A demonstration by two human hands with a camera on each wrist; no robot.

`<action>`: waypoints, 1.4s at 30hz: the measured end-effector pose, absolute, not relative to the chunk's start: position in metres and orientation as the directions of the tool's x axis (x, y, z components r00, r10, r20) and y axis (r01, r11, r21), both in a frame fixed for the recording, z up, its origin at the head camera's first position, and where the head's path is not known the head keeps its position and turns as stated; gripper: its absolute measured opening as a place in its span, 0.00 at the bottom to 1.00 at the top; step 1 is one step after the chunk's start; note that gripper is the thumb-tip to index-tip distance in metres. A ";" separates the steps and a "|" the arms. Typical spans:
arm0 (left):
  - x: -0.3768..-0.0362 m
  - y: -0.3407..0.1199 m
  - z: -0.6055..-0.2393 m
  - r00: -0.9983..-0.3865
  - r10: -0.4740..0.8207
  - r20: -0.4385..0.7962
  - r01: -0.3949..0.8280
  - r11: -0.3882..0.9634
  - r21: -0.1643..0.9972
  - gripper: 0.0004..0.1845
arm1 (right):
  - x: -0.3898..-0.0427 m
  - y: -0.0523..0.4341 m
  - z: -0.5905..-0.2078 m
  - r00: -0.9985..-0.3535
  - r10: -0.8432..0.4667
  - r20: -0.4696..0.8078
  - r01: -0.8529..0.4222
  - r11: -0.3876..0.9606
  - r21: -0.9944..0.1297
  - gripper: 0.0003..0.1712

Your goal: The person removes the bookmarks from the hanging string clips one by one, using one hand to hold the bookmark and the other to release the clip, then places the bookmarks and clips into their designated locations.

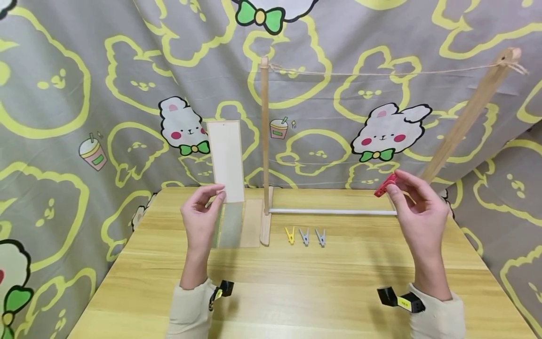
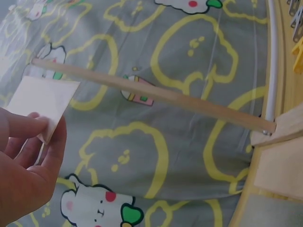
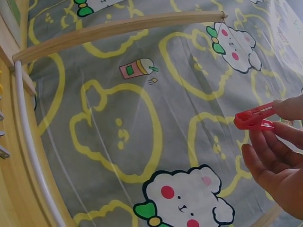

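My left hand [image 1: 201,214] pinches the lower edge of a long cream card [image 1: 227,160] between thumb and fingers and holds it upright above the table, left of the wooden rack. In the left wrist view the thumb lies across that card [image 2: 42,99]. Over at the right, my right hand [image 1: 421,205] pinches a red clothespin [image 1: 386,184] in the air near the rack's right post [image 1: 470,117]. The right wrist view shows the red clothespin [image 3: 253,118] with its handle ends between thumb and fingers. A string [image 1: 381,74] runs between the two post tops.
On the table [image 1: 296,292] lie a yellow clothespin [image 1: 290,235] and two grey clothespins, one of them [image 1: 304,237] in the middle. A grey-green card [image 1: 232,226] and a tan card [image 1: 252,223] lie by the left post [image 1: 265,141]. A white rod [image 1: 330,211] joins the posts low down.
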State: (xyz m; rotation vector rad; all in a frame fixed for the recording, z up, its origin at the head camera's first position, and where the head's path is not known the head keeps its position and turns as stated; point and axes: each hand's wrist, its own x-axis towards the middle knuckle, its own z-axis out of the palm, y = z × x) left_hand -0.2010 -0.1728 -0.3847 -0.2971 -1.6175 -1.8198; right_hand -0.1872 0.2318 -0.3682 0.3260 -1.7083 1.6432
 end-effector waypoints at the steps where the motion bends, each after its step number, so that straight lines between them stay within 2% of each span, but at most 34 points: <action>1: -0.201 -0.174 -0.385 -0.748 -0.331 0.575 0.610 -0.001 0.793 0.08 | -0.188 0.232 -0.369 -0.707 0.295 0.643 -0.628 0.158 -0.762 0.20; 12: -0.204 -0.186 -0.387 -0.776 -0.363 0.516 0.558 -0.013 0.830 0.09 | -0.193 0.229 -0.376 -0.749 0.267 0.606 -0.528 0.312 -0.790 0.21; 19: -0.207 -0.194 -0.392 -0.786 -0.389 0.480 0.515 0.017 0.857 0.09 | -0.197 0.229 -0.381 -0.798 0.288 0.529 -0.454 0.291 -0.842 0.19; 42: -0.212 -0.220 -0.405 -0.833 -0.445 0.330 0.351 0.036 0.936 0.10 | -0.206 0.235 -0.395 -0.838 0.269 0.474 -0.376 0.345 -0.860 0.20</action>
